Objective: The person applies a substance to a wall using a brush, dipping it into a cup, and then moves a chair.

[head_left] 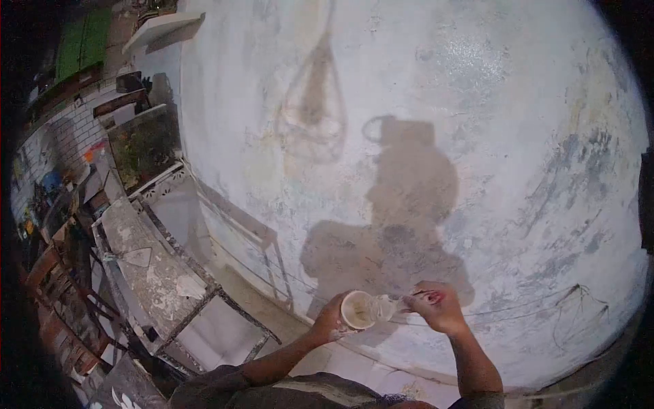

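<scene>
Left hand (332, 319) clamped on paint cup (358, 310), right hand (436, 308) pinching brush (398, 305) — tilted cup, lower centre, could spill.

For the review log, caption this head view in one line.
Left hand holds a small cup; right hand dips a tool, facing a patchy wall.

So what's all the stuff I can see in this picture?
wall: one, whitish with grey-blue patches and faint line drawings, fills most of the view; the person's shadow falls on it
metal scaffold frame: one, paint-spattered, left of the person against the wall
small cup: one, pale, rim facing the camera, held in front of the wall
brush: one, pale tip at the cup, reddish handle in the fingers
clutter of boards and pictures: several, mixed colours, far left, too dim to name
left hand: one, grips the cup
right hand: one, holds the brush
</scene>
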Demonstrator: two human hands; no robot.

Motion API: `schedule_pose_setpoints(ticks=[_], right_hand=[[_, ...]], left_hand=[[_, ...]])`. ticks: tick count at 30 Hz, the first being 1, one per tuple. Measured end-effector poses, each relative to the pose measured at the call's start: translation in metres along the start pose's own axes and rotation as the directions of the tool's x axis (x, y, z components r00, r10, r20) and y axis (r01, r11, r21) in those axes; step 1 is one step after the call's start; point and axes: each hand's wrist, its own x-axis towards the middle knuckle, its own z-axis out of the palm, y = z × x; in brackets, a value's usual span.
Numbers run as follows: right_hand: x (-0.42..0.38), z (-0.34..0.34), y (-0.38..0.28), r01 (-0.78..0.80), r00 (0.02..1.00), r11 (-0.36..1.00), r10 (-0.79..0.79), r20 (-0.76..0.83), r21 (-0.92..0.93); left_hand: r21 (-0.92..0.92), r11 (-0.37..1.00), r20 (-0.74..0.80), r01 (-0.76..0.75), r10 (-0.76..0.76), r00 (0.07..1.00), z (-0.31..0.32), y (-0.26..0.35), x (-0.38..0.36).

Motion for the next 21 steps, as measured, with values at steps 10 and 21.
schedule_pose_setpoints(ticks=[10, 21], right_hand=[[0.02, 0.024, 0.022, 0.083, 0.973, 0.934, -0.001, 0.229, -0.349], [0.036, 0.038, 0.039, 0.14, 0.905, 0.929, 0.022, 0.426, -0.344]], left_hand=[[-0.04, 0.997, -0.037, -0.067, 0.066, 0.997, 0.019, 0.003, -0.012], [0.093, 0.995, -0.107, -0.023, 0.033, 0.994, 0.014, -0.001, -0.024]])
